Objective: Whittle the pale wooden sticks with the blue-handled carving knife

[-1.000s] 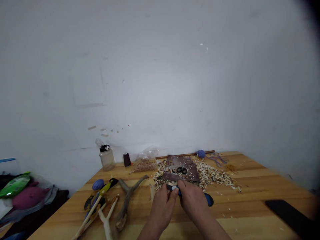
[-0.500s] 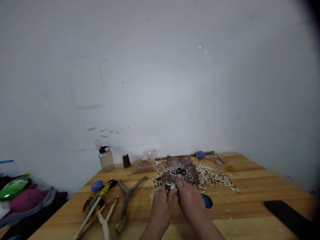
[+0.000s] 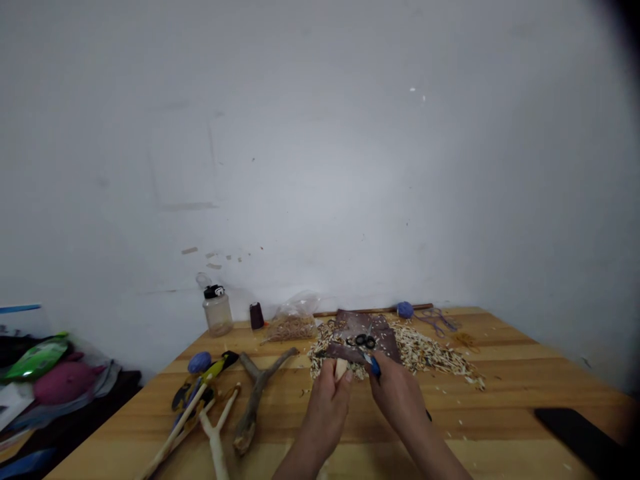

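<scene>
My left hand (image 3: 326, 403) is closed around a pale peeled wooden stick (image 3: 341, 369), its light end showing above the fingers; the rest of it is mostly hidden. In my right hand (image 3: 397, 395) is a blue-handled utility knife (image 3: 374, 365), its blade pointing up and left, apart from the stick. Just beyond both hands lie dark brown sheets (image 3: 390, 341) sprinkled with chips, with black-handled scissors (image 3: 366, 341) on top. Wood shavings (image 3: 430, 350) spread around them on the table.
To the left lie a forked branch with bark (image 3: 255, 400), a peeled forked stick (image 3: 216, 440) and a blue yarn ball (image 3: 199, 362). Along the wall stand a clear jar (image 3: 218, 315), a dark thread spool (image 3: 257, 317) and a plastic bag (image 3: 293, 323). A black flat object (image 3: 575, 433) lies right.
My hands have moved apart. The knife has turned in my right hand and come away from the stick, whose pale end now shows in my left hand. The view has shifted slightly.
</scene>
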Motion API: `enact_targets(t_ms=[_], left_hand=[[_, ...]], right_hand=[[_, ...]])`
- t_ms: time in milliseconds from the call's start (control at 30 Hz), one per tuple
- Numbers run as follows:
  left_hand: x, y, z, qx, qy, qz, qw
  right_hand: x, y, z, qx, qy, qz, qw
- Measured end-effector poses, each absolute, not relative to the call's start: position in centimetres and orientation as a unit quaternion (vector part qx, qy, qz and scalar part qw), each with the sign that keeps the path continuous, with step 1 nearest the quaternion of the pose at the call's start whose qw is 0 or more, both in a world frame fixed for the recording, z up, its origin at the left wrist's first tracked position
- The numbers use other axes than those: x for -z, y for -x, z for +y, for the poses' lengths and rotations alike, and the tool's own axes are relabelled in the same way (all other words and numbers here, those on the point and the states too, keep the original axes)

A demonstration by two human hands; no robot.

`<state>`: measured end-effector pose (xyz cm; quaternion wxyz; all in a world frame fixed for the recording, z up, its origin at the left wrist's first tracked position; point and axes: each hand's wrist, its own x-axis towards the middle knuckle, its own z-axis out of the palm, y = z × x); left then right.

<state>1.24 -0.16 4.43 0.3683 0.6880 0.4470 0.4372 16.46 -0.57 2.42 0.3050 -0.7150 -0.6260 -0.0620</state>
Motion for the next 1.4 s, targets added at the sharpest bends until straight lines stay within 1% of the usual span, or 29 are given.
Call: enact_targets(t_ms=[167,300,367,533,633,733,933,1133,1267,1400], left_hand=[[-3.9,-1.5,0.3,-0.432,-0.686,0.415,0.413],[-3.3,-1.7,0.6,-0.420,-0.677,0.402,0.452],[-3.2,-1.7,0.7,-0.411,-0.683,0.407,0.446],[-4.2,-1.4,0.0,-0.432,-0.716,0.388,0.386],[-4.6,-1.4,-0.4,-0.421,-0.712,0.386,0.408],[-4.5,-1.4,-0.4,-0.428,-0.708,0.358,0.432],[-3.7,-1.6,0.2,-0.431,-0.722,0.371,0.395],[-3.9,-1.6,0.2,-0.431,-0.719,0.381,0.389],[-4.1,-1.5,0.1,-0.426,-0.724,0.379,0.388],[-4.0,-1.4,0.2,-0.427,-0.726,0.388,0.375]], right_hand=[[-2.4,-16.3,-0.9,0.075,0.662,-0.659,0.349],[-2.6,-16.0,-1.2,0.092,0.640,-0.687,0.331],[-2.7,-15.8,-1.3,0.107,0.646,-0.690,0.307],[-3.3,-15.4,-1.8,0.134,0.655,-0.697,0.259],[-3.4,-15.2,-2.0,0.146,0.654,-0.699,0.248],[-3.2,-15.1,-1.9,0.161,0.648,-0.701,0.251],[-2.8,-14.8,-1.9,0.205,0.645,-0.691,0.254],[-2.6,-14.8,-1.8,0.227,0.637,-0.686,0.270],[-2.4,-14.9,-1.8,0.221,0.636,-0.684,0.279],[-2.5,-14.9,-1.8,0.201,0.642,-0.690,0.269]])
